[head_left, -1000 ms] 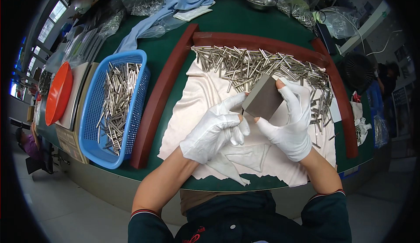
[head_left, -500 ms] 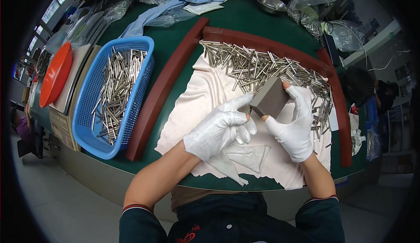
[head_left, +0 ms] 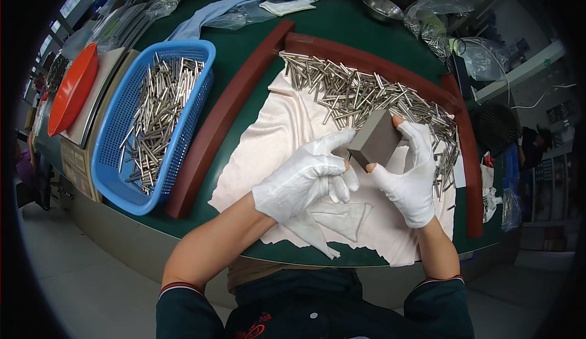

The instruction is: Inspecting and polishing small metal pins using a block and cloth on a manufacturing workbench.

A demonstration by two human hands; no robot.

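Note:
My right hand, in a white glove with bare fingertips, grips a grey-brown rectangular block between thumb and fingers. The block is tilted above a pale pink cloth. My left hand, gloved the same way, is at the block's left corner with its fingers curled. Whatever lies between its thumb and forefinger is too small or hidden to make out. Beyond the block, many short metal pins lie heaped on the cloth. A folded white cloth rests below my hands.
Dark red bars frame the cloth on the left, back and right. Left of them, a blue plastic basket holds more pins. An orange dish stands farther left. At the back are a metal bowl, a blue cloth and plastic bags.
The view has shifted slightly. My right hand still grips the block, and my left hand stays at its corner with little visible movement.

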